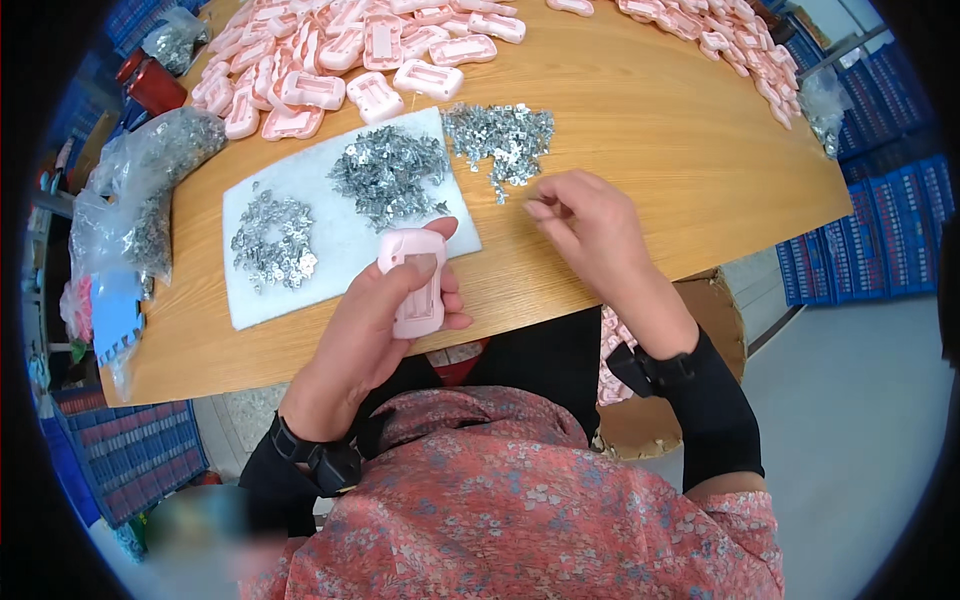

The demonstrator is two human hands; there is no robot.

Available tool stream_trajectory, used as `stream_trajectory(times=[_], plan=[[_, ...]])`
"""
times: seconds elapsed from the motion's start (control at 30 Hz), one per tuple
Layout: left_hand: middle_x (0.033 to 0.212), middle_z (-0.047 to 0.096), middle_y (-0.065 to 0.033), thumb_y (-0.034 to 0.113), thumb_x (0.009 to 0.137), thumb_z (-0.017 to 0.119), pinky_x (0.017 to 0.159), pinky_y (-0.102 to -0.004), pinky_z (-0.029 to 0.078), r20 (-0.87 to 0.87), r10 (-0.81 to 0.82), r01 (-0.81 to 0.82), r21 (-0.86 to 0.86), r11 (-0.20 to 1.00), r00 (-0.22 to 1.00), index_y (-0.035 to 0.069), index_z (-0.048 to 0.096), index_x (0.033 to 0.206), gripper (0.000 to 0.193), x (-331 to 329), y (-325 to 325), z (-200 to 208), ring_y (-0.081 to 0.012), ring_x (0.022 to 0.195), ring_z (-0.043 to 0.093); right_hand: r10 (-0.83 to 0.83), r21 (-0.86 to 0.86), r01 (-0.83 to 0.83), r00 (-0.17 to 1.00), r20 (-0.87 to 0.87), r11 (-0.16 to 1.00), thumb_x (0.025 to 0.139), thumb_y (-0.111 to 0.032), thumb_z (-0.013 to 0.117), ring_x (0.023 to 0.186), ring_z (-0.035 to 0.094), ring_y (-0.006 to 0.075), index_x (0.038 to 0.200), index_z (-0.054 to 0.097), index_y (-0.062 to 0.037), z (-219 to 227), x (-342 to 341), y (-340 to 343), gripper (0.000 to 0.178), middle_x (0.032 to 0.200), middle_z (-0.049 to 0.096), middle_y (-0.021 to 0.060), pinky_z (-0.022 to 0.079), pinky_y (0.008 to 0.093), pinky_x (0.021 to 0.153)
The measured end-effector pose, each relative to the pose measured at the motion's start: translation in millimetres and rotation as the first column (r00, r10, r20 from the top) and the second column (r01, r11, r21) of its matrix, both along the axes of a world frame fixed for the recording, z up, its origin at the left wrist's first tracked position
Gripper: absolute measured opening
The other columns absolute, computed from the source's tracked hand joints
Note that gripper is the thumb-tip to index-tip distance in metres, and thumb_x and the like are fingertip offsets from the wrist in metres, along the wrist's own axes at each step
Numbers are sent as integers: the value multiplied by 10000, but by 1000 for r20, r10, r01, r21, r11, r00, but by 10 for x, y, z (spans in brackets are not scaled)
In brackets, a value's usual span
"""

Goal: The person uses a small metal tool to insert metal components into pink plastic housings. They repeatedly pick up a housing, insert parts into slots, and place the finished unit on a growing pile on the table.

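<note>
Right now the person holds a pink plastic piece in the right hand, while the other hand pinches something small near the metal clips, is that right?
Not quite: the head view shows the pink plastic piece in the left hand. The right hand is the one pinching something small near the metal clips.

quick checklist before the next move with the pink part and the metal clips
1. Pink plastic part gripped in left hand: ok.
2. Right hand fingertips pinched together, clip between them: cannot tell, too small.
3. Loose metal clips heaped on the wooden table just ahead of the right hand: ok.
4. Two more clip piles on the white mat: ok.
5. Heap of pink parts at the far edge: ok.
</note>
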State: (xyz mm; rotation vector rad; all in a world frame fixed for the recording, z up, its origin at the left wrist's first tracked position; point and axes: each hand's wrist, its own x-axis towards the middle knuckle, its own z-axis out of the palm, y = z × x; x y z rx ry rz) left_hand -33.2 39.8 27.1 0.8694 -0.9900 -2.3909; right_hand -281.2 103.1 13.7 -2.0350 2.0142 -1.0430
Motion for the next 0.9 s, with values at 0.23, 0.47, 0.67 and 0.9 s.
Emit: stream_trajectory(times=[0.23, 0.47, 0.67, 0.9], plan=[[926, 629, -77, 193, 968, 573, 773, -353, 564, -72, 6, -6, 9, 1000, 997, 44, 418, 1439, 518, 167, -13, -103, -181, 829, 634, -127, 118, 118, 989, 73, 986, 816, -85, 705, 770, 637, 311, 917, 620, -47, -204, 239, -323, 138, 800, 642, 128, 500, 405, 666], [919, 624, -64, 175, 963, 590, 776, -324, 549, -48, -4, 4, 13, 1000, 999, -13, 461, 1382, 477, 155, -109, -194, -165, 820, 624, -213, 225, 153, 939, 269, 962, 852, -4, 688, 711, 570, 90, 972, 624, -30, -159, 176, -112, 139, 806, 635, 27, 487, 261, 658], [957, 626, -67, 124, 927, 644, 809, -313, 542, -42, 15, -14, 22, 1000, 999, -15, 486, 1345, 468, -81, -132, -121, -158, 879, 628, -14, 76, -2, 978, 210, 997, 811, -25, 720, 681, 556, 102, 972, 635, -47, 109, 346, 29, 184, 800, 646, 21, 459, 248, 620], [1060, 626, -77, 45, 873, 677, 837, -313, 536, -51, -69, 65, -85, 994, 996, -2, 500, 1340, 502, -224, -120, -164, -176, 926, 638, 244, -144, -236, 969, 40, 961, 768, -16, 759, 680, 598, 159, 959, 633, -58, 250, 494, 63, 233, 834, 667, 70, 464, 286, 588]])
